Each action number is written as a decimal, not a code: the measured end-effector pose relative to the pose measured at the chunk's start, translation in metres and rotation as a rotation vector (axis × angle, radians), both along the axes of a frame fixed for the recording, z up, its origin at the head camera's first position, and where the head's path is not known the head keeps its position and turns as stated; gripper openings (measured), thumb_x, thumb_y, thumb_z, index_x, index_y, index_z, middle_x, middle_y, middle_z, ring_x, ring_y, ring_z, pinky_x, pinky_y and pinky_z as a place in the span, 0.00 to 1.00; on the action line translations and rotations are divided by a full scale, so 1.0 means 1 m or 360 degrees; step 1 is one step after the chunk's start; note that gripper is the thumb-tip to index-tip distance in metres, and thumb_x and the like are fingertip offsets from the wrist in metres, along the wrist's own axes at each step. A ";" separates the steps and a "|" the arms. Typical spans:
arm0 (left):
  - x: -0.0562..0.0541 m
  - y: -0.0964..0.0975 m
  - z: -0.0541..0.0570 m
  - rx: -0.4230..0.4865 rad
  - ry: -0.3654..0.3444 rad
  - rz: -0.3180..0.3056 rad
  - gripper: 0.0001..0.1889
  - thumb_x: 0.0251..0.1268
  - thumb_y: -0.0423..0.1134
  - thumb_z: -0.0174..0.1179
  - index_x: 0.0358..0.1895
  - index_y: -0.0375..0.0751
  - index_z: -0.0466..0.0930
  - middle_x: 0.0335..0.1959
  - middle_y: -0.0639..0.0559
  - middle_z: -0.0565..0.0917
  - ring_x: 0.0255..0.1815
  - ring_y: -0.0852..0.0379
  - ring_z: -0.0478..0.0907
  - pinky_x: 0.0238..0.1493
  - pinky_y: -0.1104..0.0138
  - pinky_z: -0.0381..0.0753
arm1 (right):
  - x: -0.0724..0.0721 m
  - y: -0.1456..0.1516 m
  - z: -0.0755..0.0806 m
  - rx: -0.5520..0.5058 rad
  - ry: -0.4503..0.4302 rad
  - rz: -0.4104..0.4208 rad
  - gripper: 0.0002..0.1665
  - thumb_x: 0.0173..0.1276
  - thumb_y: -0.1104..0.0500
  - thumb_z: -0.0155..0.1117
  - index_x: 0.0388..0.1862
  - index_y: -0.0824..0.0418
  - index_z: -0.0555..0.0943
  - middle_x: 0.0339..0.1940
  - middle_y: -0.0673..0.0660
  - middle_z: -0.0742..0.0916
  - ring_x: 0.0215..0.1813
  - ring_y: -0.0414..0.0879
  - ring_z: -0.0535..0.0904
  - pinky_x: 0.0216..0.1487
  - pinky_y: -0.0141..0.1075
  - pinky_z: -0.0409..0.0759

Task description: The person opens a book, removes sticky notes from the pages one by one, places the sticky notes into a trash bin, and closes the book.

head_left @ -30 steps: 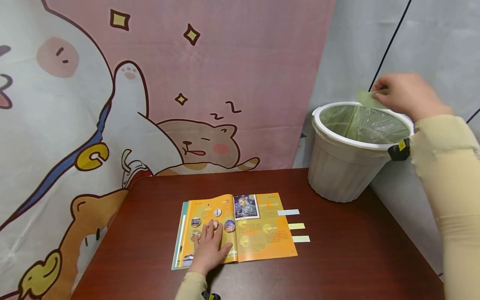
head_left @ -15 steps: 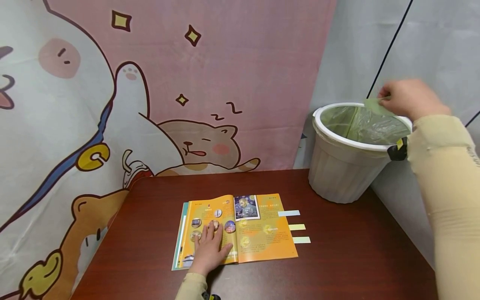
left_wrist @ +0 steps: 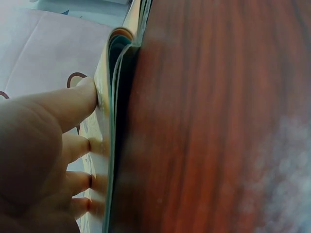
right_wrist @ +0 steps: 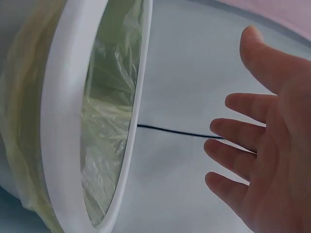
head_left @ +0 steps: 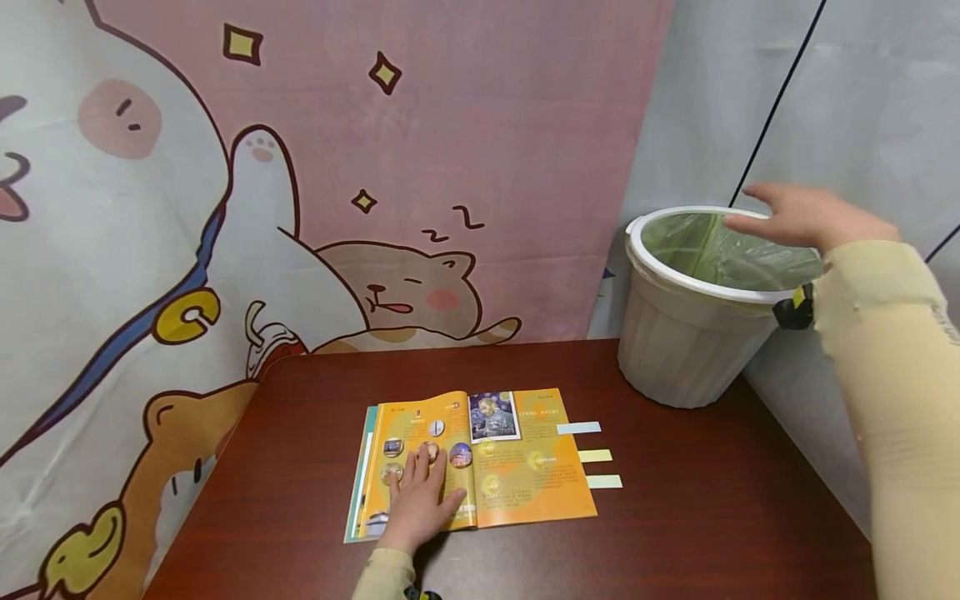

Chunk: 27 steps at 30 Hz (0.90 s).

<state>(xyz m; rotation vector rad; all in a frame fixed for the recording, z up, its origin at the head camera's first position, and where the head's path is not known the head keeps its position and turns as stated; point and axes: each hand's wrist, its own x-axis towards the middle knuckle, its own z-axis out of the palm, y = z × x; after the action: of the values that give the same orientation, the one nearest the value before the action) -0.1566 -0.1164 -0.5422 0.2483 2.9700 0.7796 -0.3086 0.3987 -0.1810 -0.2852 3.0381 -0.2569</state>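
An open magazine with orange pages lies on the table. My left hand rests on its left page with fingers spread; in the left wrist view the thumb and fingertips press the paper. Over a white trash can my right hand hovers, fingers extended and thumb apart, holding nothing. The right wrist view shows the bare palm beside the can's white rim and its yellowish-green plastic liner. The green slip of paper seen earlier is not visible.
A blue tab, a yellow tab and a pale green tab stick out from the magazine's right edge. The dark red-brown table backs onto a cartoon-printed wall covering.
My right hand has let go of the green slip of paper over the trash can, spread its fingers and sunk slightly. My left hand stays on the page.
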 end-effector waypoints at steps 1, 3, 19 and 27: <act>0.000 0.000 0.000 -0.0002 -0.0004 0.0000 0.38 0.69 0.57 0.58 0.74 0.37 0.64 0.77 0.31 0.54 0.76 0.29 0.45 0.67 0.30 0.38 | 0.001 -0.003 -0.001 -0.0007 -0.0003 0.0002 0.52 0.77 0.36 0.42 0.77 0.76 0.43 0.73 0.82 0.54 0.71 0.80 0.49 0.66 0.70 0.50; 0.001 0.001 0.001 0.0007 -0.0001 -0.0001 0.38 0.69 0.56 0.59 0.74 0.37 0.64 0.76 0.31 0.54 0.76 0.28 0.45 0.67 0.30 0.38 | 0.003 -0.009 -0.002 -0.0038 0.0016 0.0030 0.51 0.77 0.37 0.44 0.77 0.75 0.44 0.73 0.81 0.54 0.72 0.79 0.49 0.67 0.69 0.50; -0.001 0.000 -0.001 0.0016 0.0005 0.0000 0.38 0.69 0.57 0.58 0.75 0.37 0.64 0.77 0.31 0.54 0.76 0.28 0.45 0.67 0.29 0.38 | 0.039 -0.079 -0.060 -0.0378 0.0630 0.0678 0.47 0.68 0.49 0.67 0.78 0.66 0.59 0.76 0.70 0.62 0.79 0.63 0.49 0.76 0.53 0.44; -0.001 0.002 -0.002 0.0024 -0.0004 0.0003 0.38 0.69 0.57 0.58 0.75 0.38 0.63 0.77 0.31 0.54 0.76 0.29 0.44 0.67 0.29 0.38 | 0.055 -0.111 -0.111 -0.0409 0.0632 0.0842 0.48 0.66 0.50 0.70 0.78 0.63 0.59 0.78 0.64 0.61 0.79 0.60 0.50 0.76 0.49 0.49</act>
<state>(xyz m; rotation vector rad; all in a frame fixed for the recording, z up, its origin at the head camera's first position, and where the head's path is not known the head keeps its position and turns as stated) -0.1578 -0.1145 -0.5437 0.2448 2.9635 0.8019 -0.2533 0.2875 -0.2920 -1.2675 3.1330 -0.6070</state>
